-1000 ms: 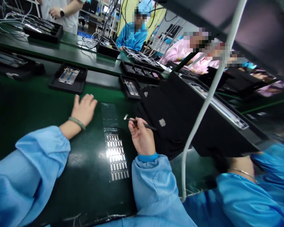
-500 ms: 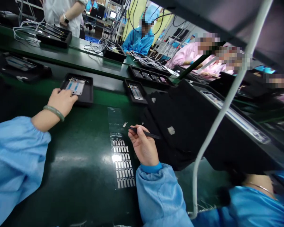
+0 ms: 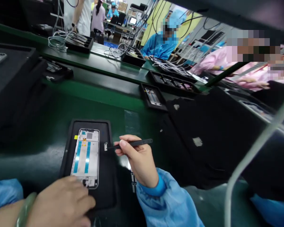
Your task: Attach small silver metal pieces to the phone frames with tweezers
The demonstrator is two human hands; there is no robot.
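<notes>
From here I see the left hand (image 3: 61, 201) at the near edge of the desk (image 3: 97, 101), with a jade bangle (image 3: 26, 209) on its wrist. Its fingers lie close together on the lower end of a phone frame (image 3: 86, 157), and they press it lightly without gripping. The frame lies flat inside a black tray (image 3: 90, 121), and blue strips (image 3: 77, 160) and a small yellow tag (image 3: 76, 137) are on it. The right hand (image 3: 137, 160) pinches black tweezers (image 3: 130, 144), and their tips are clamped on a small metal clip (image 3: 105, 146). I see this clip above the tray, just right of the frame and not touching it, so as far as I can judge, it is not placed yet. Behind the hand, a clear film (image 3: 132, 123) shows no clips on its far part, while a few clips (image 3: 133, 181) show on the near part, just under the hand; the rest are hidden. Further right lies a black cloth (image 3: 203, 142). Along the green desk stand another tray (image 3: 153, 97) and white cables (image 3: 168, 64), and further away a co-worker in blue (image 3: 159, 47) and one in pink (image 3: 215, 72) sit at work.
</notes>
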